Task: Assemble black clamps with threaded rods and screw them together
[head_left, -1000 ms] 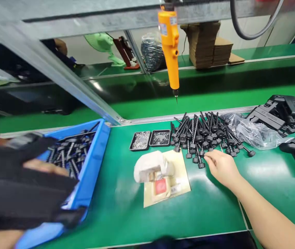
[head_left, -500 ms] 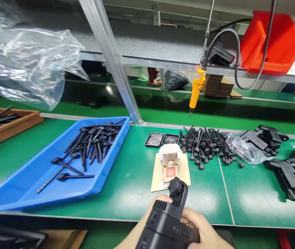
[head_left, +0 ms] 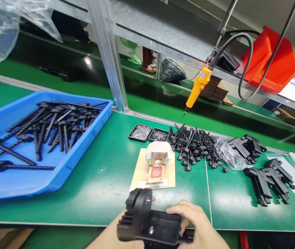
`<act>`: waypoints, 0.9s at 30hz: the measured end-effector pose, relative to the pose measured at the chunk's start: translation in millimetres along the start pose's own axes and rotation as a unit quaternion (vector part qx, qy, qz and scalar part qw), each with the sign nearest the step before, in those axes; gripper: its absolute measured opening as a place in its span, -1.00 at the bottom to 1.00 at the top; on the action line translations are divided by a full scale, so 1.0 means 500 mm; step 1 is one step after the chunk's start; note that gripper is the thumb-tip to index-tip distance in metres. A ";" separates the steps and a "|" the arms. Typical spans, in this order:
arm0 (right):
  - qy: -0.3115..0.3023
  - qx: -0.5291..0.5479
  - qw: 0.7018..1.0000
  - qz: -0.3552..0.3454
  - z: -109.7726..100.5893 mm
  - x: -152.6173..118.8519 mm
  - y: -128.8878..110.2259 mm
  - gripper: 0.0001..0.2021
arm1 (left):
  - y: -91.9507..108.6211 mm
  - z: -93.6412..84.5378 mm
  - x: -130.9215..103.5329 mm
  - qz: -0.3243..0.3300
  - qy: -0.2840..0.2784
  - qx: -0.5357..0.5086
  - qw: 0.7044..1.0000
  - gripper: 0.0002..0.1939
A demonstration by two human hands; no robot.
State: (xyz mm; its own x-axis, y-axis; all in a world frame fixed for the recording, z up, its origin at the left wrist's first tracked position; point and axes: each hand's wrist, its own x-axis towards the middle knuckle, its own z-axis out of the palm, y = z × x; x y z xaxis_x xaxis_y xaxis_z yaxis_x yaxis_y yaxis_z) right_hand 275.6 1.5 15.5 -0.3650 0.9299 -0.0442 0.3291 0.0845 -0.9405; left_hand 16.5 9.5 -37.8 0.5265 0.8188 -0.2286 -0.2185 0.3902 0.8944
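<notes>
Between my two hands is a black plastic housing (head_left: 142, 218), low in the view at the bench's front edge. It has a ribbed upright end at the left and an open hollow side with a shiny screw in it. My left hand (head_left: 111, 231) grips its left end, some fingers hidden behind it. My right hand (head_left: 199, 223) is wrapped round its right end. Just beyond stands a white rounded fixture (head_left: 159, 149) on a pale board (head_left: 138, 173). Two small black trays (head_left: 140, 132) of tiny metal parts lie behind it.
A blue tray (head_left: 59, 180) of black threaded rods sits left. More black knobbed rods (head_left: 191, 141) are heaped at the back, beside a clear bag (head_left: 229, 155) and black plastic assemblies (head_left: 266, 180). An orange electric screwdriver (head_left: 199, 86) hangs above. A red bin (head_left: 274, 62) is on the shelf.
The housing has been turned over in my hands, from its closed outer face to its hollow side, and shifted slightly left. My view has tilted and swung right.
</notes>
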 end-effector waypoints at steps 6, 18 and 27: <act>0.267 -0.202 0.942 0.014 -0.064 0.131 0.077 -0.61 | 0.036 0.022 -0.005 0.001 0.051 -0.040 0.998 -0.31; 0.332 -0.198 0.922 0.005 -0.042 0.095 0.146 -0.65 | 0.036 0.045 -0.008 0.005 0.162 -0.118 0.980 -0.15; 0.315 0.053 0.947 -0.032 -0.076 -0.119 0.042 -0.77 | 0.023 0.039 -0.002 0.088 0.194 -0.106 0.971 -0.30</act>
State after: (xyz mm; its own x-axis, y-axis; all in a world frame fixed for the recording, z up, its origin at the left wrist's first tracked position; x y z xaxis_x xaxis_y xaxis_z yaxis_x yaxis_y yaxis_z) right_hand 337.2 -38.4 11.1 0.2214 0.9560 0.1925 0.2219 0.1428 -0.9646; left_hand 29.3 5.0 -19.5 0.1261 0.9618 -0.2429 -0.4624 0.2736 0.8434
